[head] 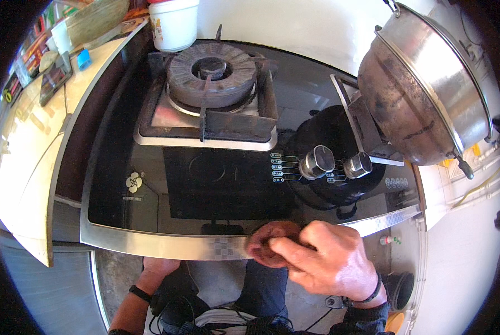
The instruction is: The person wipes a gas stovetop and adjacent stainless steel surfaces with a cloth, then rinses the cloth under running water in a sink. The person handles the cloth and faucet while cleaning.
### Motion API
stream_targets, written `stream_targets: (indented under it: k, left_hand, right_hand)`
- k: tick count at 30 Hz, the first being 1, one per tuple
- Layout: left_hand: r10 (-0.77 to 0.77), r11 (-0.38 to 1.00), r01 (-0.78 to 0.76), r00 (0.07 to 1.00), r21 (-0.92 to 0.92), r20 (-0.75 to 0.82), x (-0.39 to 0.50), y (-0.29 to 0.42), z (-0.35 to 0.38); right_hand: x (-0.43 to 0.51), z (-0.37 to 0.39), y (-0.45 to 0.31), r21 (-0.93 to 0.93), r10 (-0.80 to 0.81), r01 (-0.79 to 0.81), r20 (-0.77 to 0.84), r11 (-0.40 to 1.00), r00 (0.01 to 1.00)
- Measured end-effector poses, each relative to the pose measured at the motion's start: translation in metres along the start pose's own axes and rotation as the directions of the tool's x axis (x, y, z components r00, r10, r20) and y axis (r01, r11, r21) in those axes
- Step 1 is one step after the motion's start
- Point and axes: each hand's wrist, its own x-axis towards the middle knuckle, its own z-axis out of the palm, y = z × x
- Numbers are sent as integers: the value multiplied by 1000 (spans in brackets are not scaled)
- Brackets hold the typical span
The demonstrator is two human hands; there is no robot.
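Note:
A black glass gas stove point(216, 184) with a metal front trim lies before me. My right hand point(323, 257) grips a reddish-brown cloth or pad point(273, 244) against that trim, right of its middle. My left hand point(162, 264) is at the front edge, its fingers hidden below the stove, so what it touches cannot be seen. A round burner point(212, 75) with a dark metal pan support point(237, 125) sits at the back left. Two control knobs point(317, 162) stand right of centre on the glass.
A large steamer pot point(421, 88) rests over the right burner. Behind the left burner stands a white bucket point(174, 25). A pale counter point(36, 138) at the left holds a phone point(55, 81), a blue item point(84, 60) and a large bowl point(97, 21).

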Motion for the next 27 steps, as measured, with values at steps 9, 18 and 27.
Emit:
stream_targets:
  k: [9,18,27]
  left_hand:
    - [25,999,-28,997,-32,-79,0,-2,-8]
    - [-91,984,98,994,-147,55,-1,10,-23]
    - [-82,986,85,996,-140,30,-12,10,-20]
  right_hand:
    - [-28,-8,5,-39,198,-201,-73,979,978]
    - [-7,4,3,-26,-9,7,-71,1000,997]
    - [-40,-7,10,-78,212,-223,-131,972,968]
